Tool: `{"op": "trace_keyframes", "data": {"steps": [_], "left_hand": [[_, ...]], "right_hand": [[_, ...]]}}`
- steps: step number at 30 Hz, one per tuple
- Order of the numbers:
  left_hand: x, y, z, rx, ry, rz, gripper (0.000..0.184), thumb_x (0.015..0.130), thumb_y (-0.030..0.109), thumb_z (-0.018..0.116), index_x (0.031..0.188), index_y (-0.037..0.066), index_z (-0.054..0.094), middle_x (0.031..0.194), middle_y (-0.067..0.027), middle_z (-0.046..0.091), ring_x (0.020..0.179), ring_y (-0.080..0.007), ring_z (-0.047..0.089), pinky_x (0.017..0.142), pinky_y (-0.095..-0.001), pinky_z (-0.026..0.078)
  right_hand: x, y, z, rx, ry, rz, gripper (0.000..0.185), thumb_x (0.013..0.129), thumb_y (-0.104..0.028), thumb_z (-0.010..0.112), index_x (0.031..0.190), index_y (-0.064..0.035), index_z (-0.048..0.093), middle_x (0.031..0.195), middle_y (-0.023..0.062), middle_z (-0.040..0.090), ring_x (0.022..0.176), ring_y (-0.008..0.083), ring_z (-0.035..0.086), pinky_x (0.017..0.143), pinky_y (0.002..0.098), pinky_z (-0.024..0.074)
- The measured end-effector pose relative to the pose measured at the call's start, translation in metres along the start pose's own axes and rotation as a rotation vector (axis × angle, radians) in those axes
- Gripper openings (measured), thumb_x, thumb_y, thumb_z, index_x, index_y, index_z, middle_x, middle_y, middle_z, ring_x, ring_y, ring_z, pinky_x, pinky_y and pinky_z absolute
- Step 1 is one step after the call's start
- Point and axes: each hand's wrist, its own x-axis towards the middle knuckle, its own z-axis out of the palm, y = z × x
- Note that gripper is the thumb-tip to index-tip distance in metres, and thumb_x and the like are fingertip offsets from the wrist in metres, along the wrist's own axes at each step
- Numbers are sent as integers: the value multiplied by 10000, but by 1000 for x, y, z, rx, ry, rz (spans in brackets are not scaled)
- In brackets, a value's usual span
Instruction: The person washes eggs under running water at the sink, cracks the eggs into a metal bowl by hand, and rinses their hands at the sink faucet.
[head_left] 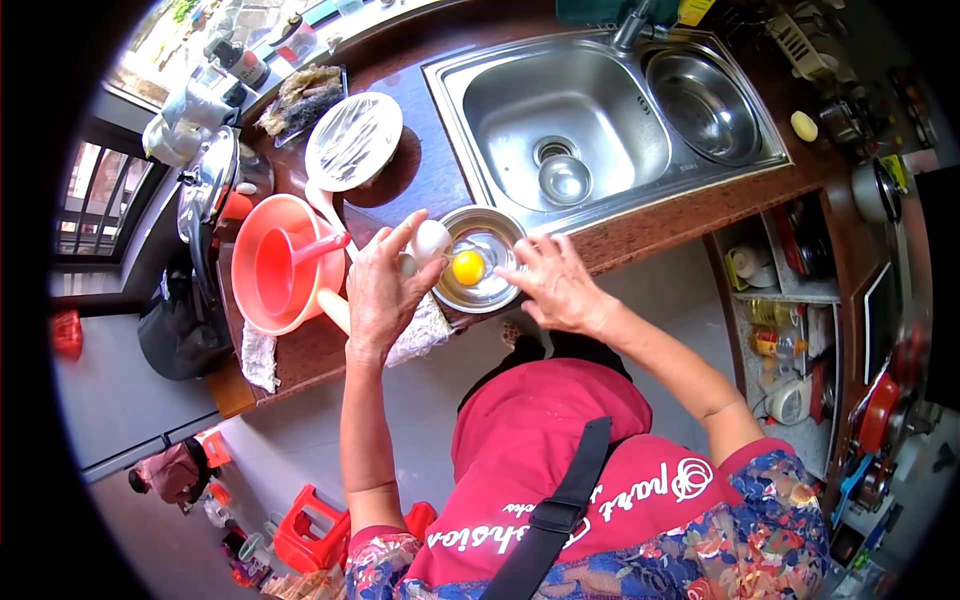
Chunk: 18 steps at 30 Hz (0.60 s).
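Observation:
A metal bowl [478, 299] stands at the counter's front edge, with a raw egg yolk [468, 267] and clear egg white in it. My left hand [385, 295] is at the bowl's left rim, its thumb and fingers curled round a white eggshell [431, 240]. A second pale rounded piece [407, 265] shows between those fingers, partly hidden; I cannot tell if it is the other shell half. Over the bowl's right rim hovers my right hand [562, 287], fingers apart and nothing visible in them.
Left of the bowl are an orange basin [252, 312] holding a red dipper [290, 262], and a white plastic-covered bowl [354, 141]. A steel sink [560, 100] is set in the counter behind. White cloths [420, 335] hang over the front edge. A red stool [305, 535] stands on the floor.

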Motion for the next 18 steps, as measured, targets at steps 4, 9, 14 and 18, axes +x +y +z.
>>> {"op": "trace_keyframes", "data": {"steps": [4, 9, 14, 18], "left_hand": [[1, -3, 2, 15, 8, 27, 535, 716, 181, 740, 1220, 117, 571, 862, -118, 582, 726, -274, 592, 659, -385, 468], [1, -4, 1, 27, 32, 70, 527, 716, 175, 738, 1215, 118, 577, 871, -123, 588, 737, -278, 599, 664, -391, 473], [2, -8, 1, 41, 29, 63, 535, 715, 182, 737, 1221, 127, 573, 881, -131, 587, 755, -283, 604, 679, -397, 480], [2, -10, 2, 35, 32, 70, 537, 716, 194, 737, 1223, 131, 570, 885, -134, 586, 765, -285, 607, 684, -402, 481]], "right_hand": [[-5, 1, 32, -62, -4, -2, 694, 602, -188, 773, 1243, -150, 507, 1202, 122, 416, 1233, 322, 336, 1035, 554, 209], [-2, 6, 41, -73, -32, -26, 696, 615, -232, 773, 1250, -160, 497, 1225, 129, 406, 1269, 329, 309, 1078, 598, 130], [4, 5, 39, -98, -71, -49, 675, 632, -252, 767, 1247, -169, 501, 1223, 134, 410, 1269, 329, 311, 1079, 600, 129], [5, 6, 44, -98, -61, -65, 658, 636, -258, 765, 1235, -166, 510, 1211, 132, 420, 1265, 330, 321, 1078, 600, 134]]}}
